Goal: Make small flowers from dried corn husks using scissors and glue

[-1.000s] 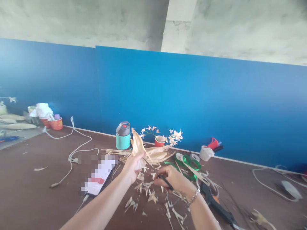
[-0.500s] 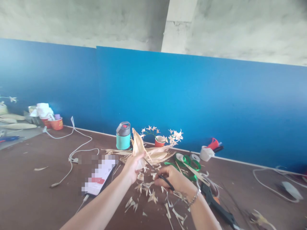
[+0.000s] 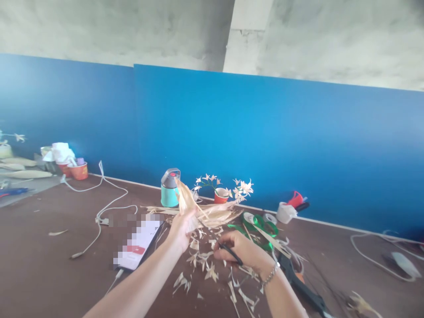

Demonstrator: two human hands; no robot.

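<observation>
My left hand [image 3: 183,228] is closed around a pale dried corn husk [image 3: 186,196], which stands up from the fingers and leans to the left. In my right hand [image 3: 234,247] is a pair of scissors [image 3: 232,253] with black handles, its blades pointing up and left and hard to make out beside the husk. Below the hands, cut husk flowers [image 3: 211,272] and scraps [image 3: 181,280] lie scattered on the brown table [image 3: 82,287]. More dried husks [image 3: 220,215] lie in a pile just behind my hands.
Behind the pile stand a teal bottle [image 3: 169,194] and a red cup [image 3: 221,197] with husk flowers. A phone [image 3: 139,247] lies left, green ribbon [image 3: 270,229] and a black tool [image 3: 303,287] right. White cables [image 3: 109,201] cross the table; a blue partition [image 3: 265,132] rises behind.
My left hand has tilted the corn husk leftward, and it now partly overlaps the bottle. The scissors have drawn slightly away from the husk.
</observation>
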